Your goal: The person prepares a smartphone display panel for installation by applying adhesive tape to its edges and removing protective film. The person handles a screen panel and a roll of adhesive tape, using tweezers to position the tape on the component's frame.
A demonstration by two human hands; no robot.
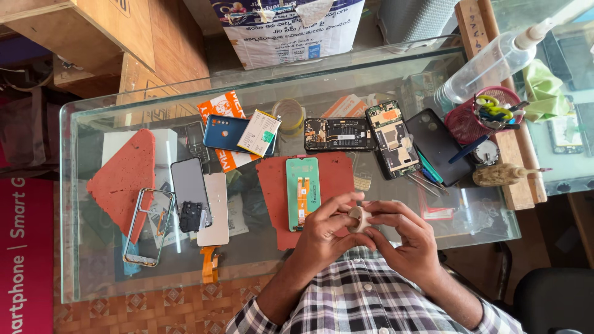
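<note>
A small cream tape roll [359, 218] sits right between both hands, held just above the near edge of the glass bench [93, 204]. The left hand [325, 232] has its grip clenched on the roll from nine o'clock, fingers curled over the top. The right hand [405, 238] pinches it from three o'clock, fingertips on its rim.

Just at eleven o'clock of the roll lies a phone display panel [302, 192], green back up, with an orange flex strip, resting on a red mat [272, 185]. At twelve o'clock, farther back, two opened phones [340, 134] show their boards. Out at two o'clock there's a red mesh cup [464, 124] full of tools and a clear spray bottle [489, 65]. Far over at nine o'clock, a triangular red pad [124, 176], a bare phone frame [147, 226] and a dark screen [187, 182] are spread along the glass.
</note>
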